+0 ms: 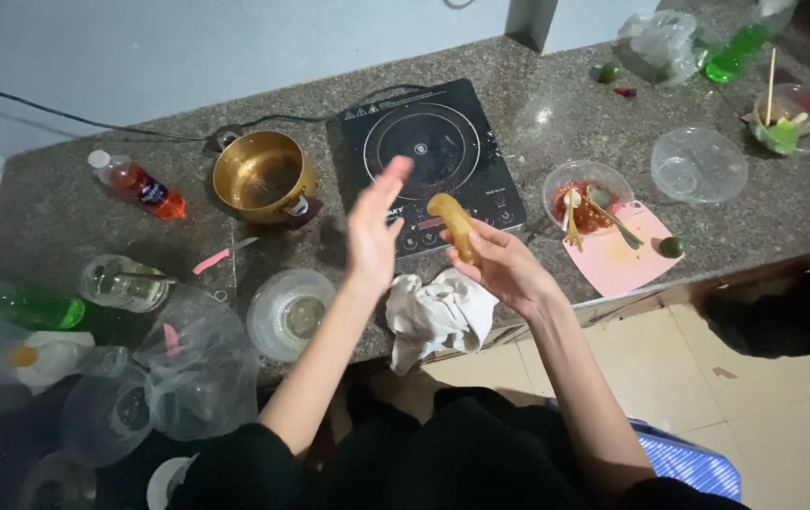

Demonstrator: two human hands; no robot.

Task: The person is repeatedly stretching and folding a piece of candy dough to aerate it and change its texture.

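The right hand (504,264) grips a yellowish-brown, finger-shaped piece of dough (455,227) above the near edge of the black induction cooktop (429,151), while the left hand (374,231) is raised flat beside it, fingers straight and spread, holding nothing. A crumpled white cloth (435,316) lies on the speckled granite counter (65,212) just below both hands (a brass-coloured metal pot (263,177) stands left of the cooktop).

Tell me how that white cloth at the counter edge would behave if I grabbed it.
The white cloth lies crumpled in soft folds, so it is probably floppy and light. Part droops over the counter edge, so a push could well slide it off. It looks unlikely to roll or break.
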